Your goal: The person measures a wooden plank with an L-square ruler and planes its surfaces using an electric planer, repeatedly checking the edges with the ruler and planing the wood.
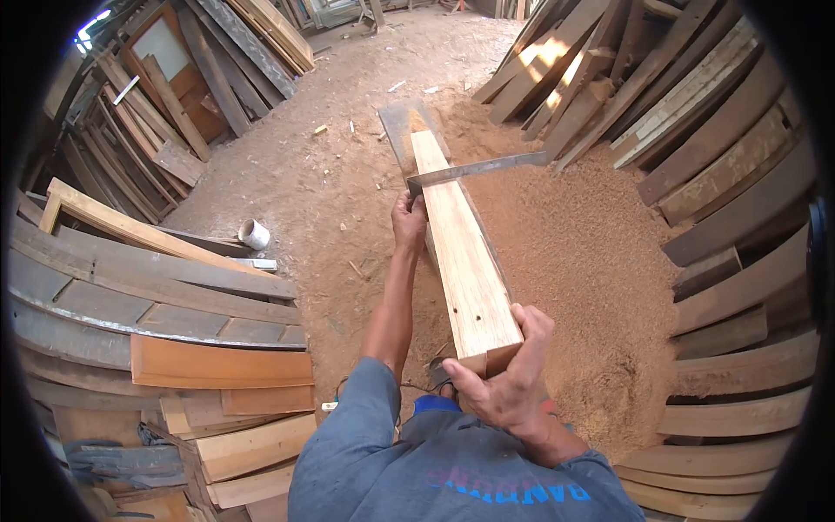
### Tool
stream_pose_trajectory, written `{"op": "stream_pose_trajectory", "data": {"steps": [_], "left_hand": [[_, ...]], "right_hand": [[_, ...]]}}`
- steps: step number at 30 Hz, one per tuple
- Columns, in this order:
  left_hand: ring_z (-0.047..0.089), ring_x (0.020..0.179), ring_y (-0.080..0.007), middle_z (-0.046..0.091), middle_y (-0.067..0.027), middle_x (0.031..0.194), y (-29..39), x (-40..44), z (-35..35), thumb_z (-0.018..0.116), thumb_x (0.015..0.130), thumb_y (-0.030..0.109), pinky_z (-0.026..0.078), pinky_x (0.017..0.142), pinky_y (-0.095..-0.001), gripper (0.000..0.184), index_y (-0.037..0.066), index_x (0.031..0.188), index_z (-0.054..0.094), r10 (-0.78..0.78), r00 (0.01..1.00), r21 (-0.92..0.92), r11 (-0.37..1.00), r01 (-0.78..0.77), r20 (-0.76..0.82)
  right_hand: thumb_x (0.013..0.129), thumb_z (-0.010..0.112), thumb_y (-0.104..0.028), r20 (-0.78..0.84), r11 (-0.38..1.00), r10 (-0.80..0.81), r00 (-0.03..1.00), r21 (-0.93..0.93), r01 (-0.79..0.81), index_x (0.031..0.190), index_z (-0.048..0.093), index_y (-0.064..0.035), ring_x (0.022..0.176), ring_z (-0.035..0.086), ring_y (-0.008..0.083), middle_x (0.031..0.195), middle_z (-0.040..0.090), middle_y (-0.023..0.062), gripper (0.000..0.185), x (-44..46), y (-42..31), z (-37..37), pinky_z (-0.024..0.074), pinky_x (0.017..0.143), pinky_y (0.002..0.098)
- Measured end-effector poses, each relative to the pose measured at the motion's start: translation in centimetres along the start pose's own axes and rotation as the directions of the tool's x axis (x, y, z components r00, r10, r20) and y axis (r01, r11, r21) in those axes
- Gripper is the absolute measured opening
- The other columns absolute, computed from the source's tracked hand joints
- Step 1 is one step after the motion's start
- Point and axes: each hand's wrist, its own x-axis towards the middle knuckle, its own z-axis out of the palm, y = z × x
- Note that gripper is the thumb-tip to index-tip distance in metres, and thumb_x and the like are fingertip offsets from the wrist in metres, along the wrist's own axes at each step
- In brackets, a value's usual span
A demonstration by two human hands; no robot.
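A pale wooden beam [461, 252] runs away from my body, with two small dark holes near its near end. A metal square [487, 165] lies across its far part, the long blade reaching out to the right. My left hand [410, 217] is closed on the square's stock at the beam's left edge. My right hand [513, 370] grips the near end of the beam, thumb at the left of the end face and fingers on the right side. Beyond and under the beam shows a grey board [396, 130].
Planks [739, 374] line the right side, and more boards [222, 361] are stacked at the left. A white cup [254, 233] stands left of my left arm. Sawdust [583, 252] covers the ground right of the beam. Boards [213, 61] lean at the back left.
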Motion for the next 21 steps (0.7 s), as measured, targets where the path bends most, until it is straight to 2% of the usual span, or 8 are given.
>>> {"op": "stream_pose_trajectory", "data": {"steps": [5, 8, 17, 20, 21], "left_hand": [[0.066, 0.087, -0.0105, 0.072, -0.0052, 0.103, 0.7, 0.2, 0.1, 0.058, 0.105, 0.007, 0.055, 0.078, -0.0278, 0.015, 0.000, 0.117, 0.064, -0.030, 0.998, 0.005, 1.000, 0.030, 0.050], [0.066, 0.088, -0.0105, 0.072, -0.0053, 0.104, 1.2, 0.3, -0.2, 0.058, 0.105, 0.008, 0.055, 0.079, -0.0279, 0.016, 0.000, 0.118, 0.063, -0.047, 0.997, 0.111, 0.993, 0.040, 0.057], [0.065, 0.088, -0.0096, 0.072, -0.0041, 0.102, 2.2, 0.0, 0.9, 0.059, 0.105, 0.009, 0.055, 0.078, -0.0281, 0.015, 0.001, 0.116, 0.065, -0.016, 0.999, 0.056, 0.998, 0.014, 0.039], [0.065, 0.086, -0.0093, 0.072, -0.0037, 0.101, -0.3, -0.7, -0.4, 0.060, 0.104, 0.010, 0.055, 0.078, -0.0275, 0.014, 0.001, 0.115, 0.066, -0.053, 0.998, 0.020, 0.998, 0.052, 0.040], [0.065, 0.085, -0.0090, 0.072, -0.0032, 0.100, -0.2, -1.8, -0.5, 0.061, 0.104, 0.010, 0.055, 0.077, -0.0274, 0.014, 0.002, 0.114, 0.066, -0.047, 0.999, 0.034, 0.998, 0.046, 0.008]], "right_hand": [[0.070, 0.095, -0.037, 0.005, 0.999, 0.017, 1.000, 0.030, -0.017, 0.140, 0.034, 0.0097, 0.118, 0.046, 0.0379, 0.128, 0.041, 0.0257, 0.104, 0.2, 0.3, -0.3, 0.0411, 0.099, 0.0494], [0.070, 0.095, -0.036, 0.011, 0.999, 0.006, 1.000, 0.043, -0.007, 0.140, 0.035, 0.0102, 0.118, 0.046, 0.0365, 0.127, 0.041, 0.0251, 0.103, 0.7, 0.1, -0.3, 0.0415, 0.099, 0.0473], [0.069, 0.096, -0.039, -0.001, 0.998, 0.023, 1.000, 0.050, -0.023, 0.140, 0.036, 0.0110, 0.116, 0.048, 0.0360, 0.126, 0.041, 0.0243, 0.106, 1.5, 0.1, -0.9, 0.0432, 0.097, 0.0457], [0.068, 0.096, -0.035, -0.020, 1.000, -0.008, 1.000, -0.029, 0.008, 0.140, 0.037, 0.0112, 0.113, 0.050, 0.0371, 0.125, 0.043, 0.0250, 0.104, -0.7, 1.2, -0.9, 0.0448, 0.095, 0.0466], [0.067, 0.095, -0.032, 0.038, 0.997, 0.024, 0.999, -0.073, -0.021, 0.140, 0.037, 0.0112, 0.112, 0.051, 0.0382, 0.125, 0.044, 0.0258, 0.103, -1.8, 1.4, -1.3, 0.0452, 0.095, 0.0471]]}}
